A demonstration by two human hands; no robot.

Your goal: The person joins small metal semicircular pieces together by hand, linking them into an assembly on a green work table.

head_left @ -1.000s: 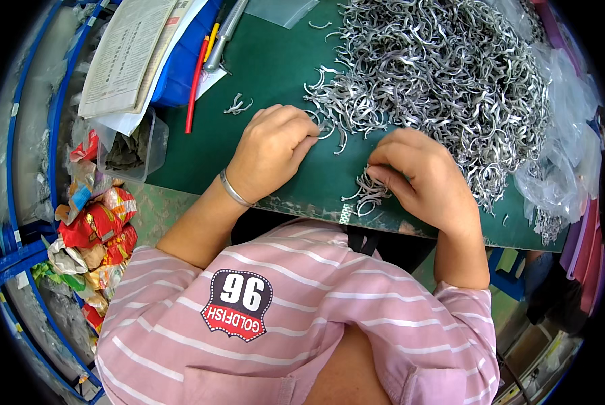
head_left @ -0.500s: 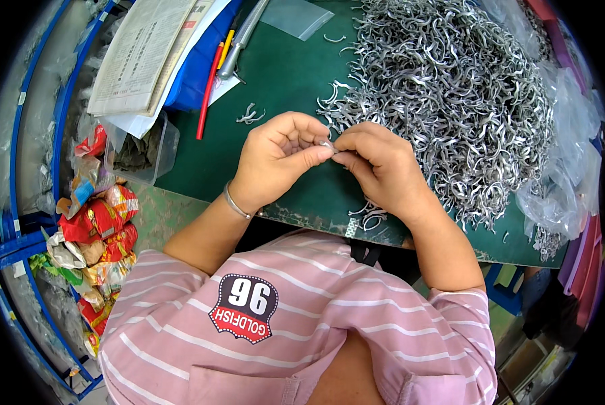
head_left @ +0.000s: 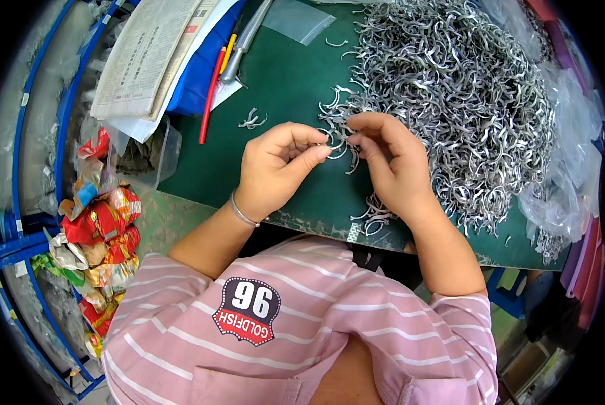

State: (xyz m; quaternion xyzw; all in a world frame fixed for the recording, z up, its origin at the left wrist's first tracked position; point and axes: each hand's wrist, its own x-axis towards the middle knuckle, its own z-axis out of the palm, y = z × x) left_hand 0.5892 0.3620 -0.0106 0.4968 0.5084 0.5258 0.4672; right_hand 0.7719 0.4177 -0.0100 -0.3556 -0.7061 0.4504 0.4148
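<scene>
My left hand and right hand pinch 1 bent metal clip between fingertips, lifted above the green mat so it clears the pile at right.

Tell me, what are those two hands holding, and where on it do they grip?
A few curved metal clips, pinched between the fingertips of the left hand and the right hand. Which part of each clip is gripped cannot be told.
</scene>
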